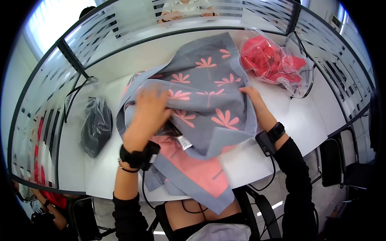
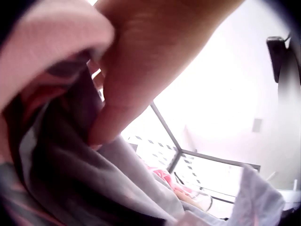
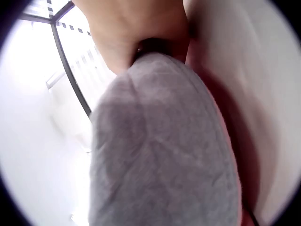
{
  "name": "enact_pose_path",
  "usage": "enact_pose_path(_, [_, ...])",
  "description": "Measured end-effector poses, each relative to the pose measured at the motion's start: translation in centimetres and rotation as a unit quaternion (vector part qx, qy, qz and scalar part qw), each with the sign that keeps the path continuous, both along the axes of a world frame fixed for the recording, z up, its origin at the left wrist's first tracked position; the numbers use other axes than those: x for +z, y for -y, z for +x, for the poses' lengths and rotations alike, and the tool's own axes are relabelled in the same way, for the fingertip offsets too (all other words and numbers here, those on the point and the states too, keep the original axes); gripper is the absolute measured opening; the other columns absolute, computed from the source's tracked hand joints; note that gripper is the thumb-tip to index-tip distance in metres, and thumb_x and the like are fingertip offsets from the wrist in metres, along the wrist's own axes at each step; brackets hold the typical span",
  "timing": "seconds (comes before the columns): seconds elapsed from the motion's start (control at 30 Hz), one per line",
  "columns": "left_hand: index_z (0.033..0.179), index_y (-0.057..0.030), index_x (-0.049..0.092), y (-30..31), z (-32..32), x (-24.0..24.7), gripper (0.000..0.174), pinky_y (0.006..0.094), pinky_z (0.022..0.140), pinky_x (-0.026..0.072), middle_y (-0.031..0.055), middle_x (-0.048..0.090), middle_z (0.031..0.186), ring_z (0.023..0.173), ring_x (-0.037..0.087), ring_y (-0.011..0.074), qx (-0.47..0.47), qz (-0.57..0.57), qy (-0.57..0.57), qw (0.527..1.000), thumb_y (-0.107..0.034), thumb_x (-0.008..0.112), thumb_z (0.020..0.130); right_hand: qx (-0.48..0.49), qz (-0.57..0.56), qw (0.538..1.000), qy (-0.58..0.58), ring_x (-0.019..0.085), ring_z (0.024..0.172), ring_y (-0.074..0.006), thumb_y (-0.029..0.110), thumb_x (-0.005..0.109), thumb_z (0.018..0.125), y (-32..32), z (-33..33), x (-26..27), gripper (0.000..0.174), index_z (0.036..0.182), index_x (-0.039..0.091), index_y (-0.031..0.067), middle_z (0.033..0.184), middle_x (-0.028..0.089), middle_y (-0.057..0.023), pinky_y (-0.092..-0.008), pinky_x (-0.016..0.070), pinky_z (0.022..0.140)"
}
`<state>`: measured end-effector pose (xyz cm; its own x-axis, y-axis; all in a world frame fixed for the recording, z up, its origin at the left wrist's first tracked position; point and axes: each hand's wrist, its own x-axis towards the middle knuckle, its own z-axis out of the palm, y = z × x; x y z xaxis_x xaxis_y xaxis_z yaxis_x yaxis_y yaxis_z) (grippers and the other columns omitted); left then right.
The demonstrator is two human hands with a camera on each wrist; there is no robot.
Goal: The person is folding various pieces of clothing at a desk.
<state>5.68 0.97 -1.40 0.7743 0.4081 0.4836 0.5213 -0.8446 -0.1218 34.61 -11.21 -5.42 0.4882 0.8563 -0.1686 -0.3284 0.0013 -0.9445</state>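
Observation:
A grey cloth with pink flower shapes (image 1: 209,96) lies over the white desk, its pink underside (image 1: 193,164) folded out toward the front edge. The left hand (image 1: 150,108), blurred, is at the cloth's left part; in the left wrist view that hand (image 2: 141,61) has its thumb against the grey folds (image 2: 89,155). At the cloth's right edge, the right hand (image 1: 255,98) pinches the border; in the right wrist view the hand (image 3: 141,28) grips the grey fabric (image 3: 160,136). A white label (image 1: 184,142) shows near the middle of the cloth.
A clear bag with red items (image 1: 273,60) lies at the back right of the desk (image 1: 281,120). At the left is a bag with a dark item (image 1: 96,126). Partition panels surround the desk, and a person (image 1: 187,10) sits beyond the back one.

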Motion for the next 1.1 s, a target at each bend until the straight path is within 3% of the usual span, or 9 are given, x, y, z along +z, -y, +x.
enact_pose_path(0.07, [0.116, -0.0078, 0.048, -1.7, -1.9, 0.4, 0.055, 0.0374, 0.091, 0.0377, 0.0175, 0.044, 0.119, 0.108, 0.046, 0.034, 0.074, -0.031, -0.021, 0.997, -0.023, 0.068, 0.067, -0.02, 0.02, 1.0, 0.003, 0.058, 0.085, -0.0156, 0.012, 0.055, 0.078, -0.4, 3.8, -2.2, 0.032, 0.107, 0.051, -0.0012, 0.094, 0.058, -0.0072, -0.0296, 0.0481, 0.071])
enact_pose_path(0.17, [0.121, -0.0065, 0.045, -2.2, -3.5, 2.5, 0.063, 0.0379, 0.09, 0.039, 0.0198, 0.045, 0.12, 0.107, 0.047, 0.0349, 0.146, -0.308, -0.024, 0.94, -0.027, 0.069, 0.066, -0.045, 0.081, 0.995, 0.046, 0.057, 0.087, -0.0141, 0.011, 0.053, 0.082, -0.7, 6.6, -3.4, 0.03, 0.109, 0.051, -0.0018, 0.098, 0.059, -0.0066, -0.0271, 0.0459, 0.075])
enact_pose_path(0.3, [0.12, -0.0018, 0.046, -2.1, -5.0, 3.8, 0.068, 0.0383, 0.086, 0.0409, 0.0231, 0.053, 0.111, 0.104, 0.051, 0.0354, 0.14, -0.335, -0.018, 0.932, -0.041, 0.065, 0.067, -0.066, 0.106, 0.99, 0.065, 0.056, 0.091, -0.0131, 0.011, 0.052, 0.086, -1.0, 7.7, -4.0, 0.029, 0.112, 0.05, -0.0016, 0.101, 0.059, -0.0067, -0.0253, 0.0435, 0.079])
enact_pose_path(0.4, [0.117, 0.0003, 0.048, -1.7, -5.0, 5.1, 0.066, 0.0376, 0.086, 0.0411, 0.0242, 0.056, 0.106, 0.1, 0.053, 0.0364, 0.215, -0.409, -0.02, 0.887, -0.041, 0.065, 0.068, -0.062, 0.103, 0.991, 0.049, 0.056, 0.091, -0.0129, 0.011, 0.052, 0.086, -0.9, 7.7, -4.0, 0.029, 0.112, 0.049, -0.0013, 0.101, 0.058, -0.0065, -0.0252, 0.0433, 0.08])
enact_pose_path(0.5, [0.116, 0.0018, 0.048, -2.0, -4.9, 4.7, 0.061, 0.0372, 0.085, 0.041, 0.0247, 0.057, 0.103, 0.098, 0.054, 0.0373, 0.182, -0.384, -0.034, 0.904, -0.037, 0.063, 0.072, -0.025, 0.099, 0.994, 0.047, 0.055, 0.091, -0.0127, 0.01, 0.053, 0.085, -0.5, 7.5, -3.7, 0.031, 0.113, 0.048, -0.001, 0.101, 0.058, -0.0064, -0.0254, 0.0429, 0.08])
enact_pose_path(0.63, [0.116, 0.0035, 0.047, -2.4, -3.8, 2.4, 0.054, 0.0341, 0.088, 0.0398, 0.0204, 0.055, 0.11, 0.102, 0.052, 0.0349, -0.001, -0.28, 0.001, 0.96, -0.025, 0.065, 0.074, -0.012, 0.073, 0.995, 0.072, 0.054, 0.093, -0.0128, 0.009, 0.056, 0.081, -0.2, 6.7, -2.9, 0.036, 0.114, 0.046, -0.0006, 0.103, 0.057, -0.0064, -0.0261, 0.0425, 0.081])
enact_pose_path(0.73, [0.116, 0.0042, 0.047, -1.4, -2.6, 2.7, 0.053, 0.0344, 0.088, 0.0401, 0.0206, 0.055, 0.111, 0.102, 0.052, 0.0344, 0.014, -0.284, 0.011, 0.959, -0.019, 0.064, 0.071, -0.026, 0.047, 0.992, 0.114, 0.053, 0.094, -0.0133, 0.009, 0.059, 0.079, 0.0, 6.0, -2.2, 0.04, 0.116, 0.045, -0.0003, 0.103, 0.056, -0.0063, -0.0266, 0.0422, 0.082])
enact_pose_path(0.87, [0.101, -0.0039, 0.052, -1.6, -3.0, 4.1, 0.031, 0.0341, 0.068, 0.0442, 0.0168, 0.06, 0.092, 0.074, 0.058, 0.0303, 0.028, -0.311, 0.079, 0.947, -0.009, 0.058, 0.071, -0.014, 0.095, 0.989, 0.115, 0.051, 0.101, -0.0156, 0.007, 0.058, 0.078, 0.1, 5.5, -1.5, 0.048, 0.123, 0.041, 0.0011, 0.114, 0.051, -0.0086, -0.0274, 0.0413, 0.086])
enact_pose_path(1.1, [0.095, -0.0066, 0.053, -2.8, -3.7, 5.0, 0.022, 0.0295, 0.057, 0.0421, 0.0108, 0.06, 0.077, 0.06, 0.055, 0.0181, 0.1, -0.116, 0.302, 0.941, -0.006, 0.056, 0.073, 0.091, 0.217, 0.971, 0.029, 0.046, 0.111, -0.0189, 0.008, 0.047, 0.077, 0.9, 4.1, 0.0, 0.057, 0.132, 0.032, 0.0088, 0.124, 0.044, -0.0086, -0.0326, 0.0375, 0.092])
